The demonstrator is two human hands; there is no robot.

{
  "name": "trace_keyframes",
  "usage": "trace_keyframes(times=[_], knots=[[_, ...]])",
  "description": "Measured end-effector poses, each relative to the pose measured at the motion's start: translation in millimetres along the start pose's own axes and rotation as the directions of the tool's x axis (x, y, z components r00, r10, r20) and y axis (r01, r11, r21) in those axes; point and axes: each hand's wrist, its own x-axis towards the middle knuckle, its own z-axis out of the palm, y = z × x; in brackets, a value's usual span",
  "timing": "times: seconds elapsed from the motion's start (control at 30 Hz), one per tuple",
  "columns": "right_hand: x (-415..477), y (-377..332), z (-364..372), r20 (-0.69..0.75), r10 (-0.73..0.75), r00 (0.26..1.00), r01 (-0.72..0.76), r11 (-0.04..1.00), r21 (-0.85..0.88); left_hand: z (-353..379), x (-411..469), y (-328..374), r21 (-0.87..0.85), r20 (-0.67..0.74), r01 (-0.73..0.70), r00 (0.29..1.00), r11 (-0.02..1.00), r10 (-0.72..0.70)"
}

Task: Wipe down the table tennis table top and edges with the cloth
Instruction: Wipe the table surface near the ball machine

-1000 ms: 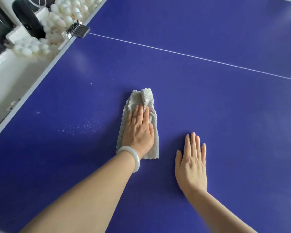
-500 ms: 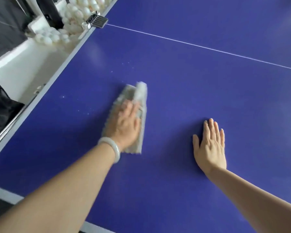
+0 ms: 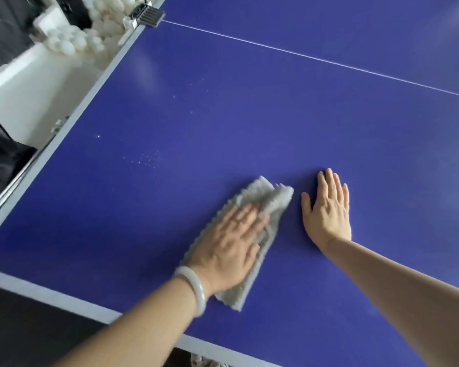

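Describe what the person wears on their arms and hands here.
Both forearms are bare, with no sleeves in view. The left hand is ungloved, and its wrist carries a pale, smooth, rounded bangle with a glossy finish. The right hand is also ungloved, with nothing on its wrist and no ring visible.

Both bare forearms reach forward across the near edge, the left from the lower left and the right from the lower right. The left hand (image 3: 228, 247) lies palm down, fingers straight and close together, pressing flat on the cloth (image 3: 277, 198), with a pale bangle (image 3: 194, 290) round its wrist. The right hand (image 3: 326, 210) rests flat on the counter (image 3: 249, 115) just beside it, fingers straight and thumb spread.
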Motion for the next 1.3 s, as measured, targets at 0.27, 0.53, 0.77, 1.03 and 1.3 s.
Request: trace_keyframes(times=[0.27, 0.53, 0.77, 1.03, 1.3], knots=[[2, 2, 3, -0.019, -0.003, 1.000, 0.003, 1.000, 0.002, -10, 21, -47, -0.084, -0.118, 0.768, 0.625, 0.635, -0.772], [3, -1, 0, -0.002, -0.006, 1.000, 0.006, 1.000, 0.013, 28, -1, 154, -0.037, -0.026, 0.411, 0.911, 0.911, -0.412], [2, 1, -2, -0.018, -0.021, 1.000, 0.022, 0.998, 0.051, 20, -20, 99, -0.054, -0.006, 0.144, 0.989, 0.988, -0.145], [1, 5, -5, -0.003, -0.036, 0.999, 0.036, 0.983, 0.180, 3, -37, 9, 0.040, -0.053, 0.464, 0.886, 0.885, -0.461], [-40, 99, -29, 0.102, 0.019, 0.995, -0.047, 0.961, 0.271, 9, -27, 45, 0.006, -0.040, 0.626, 0.779, 0.780, -0.625]])
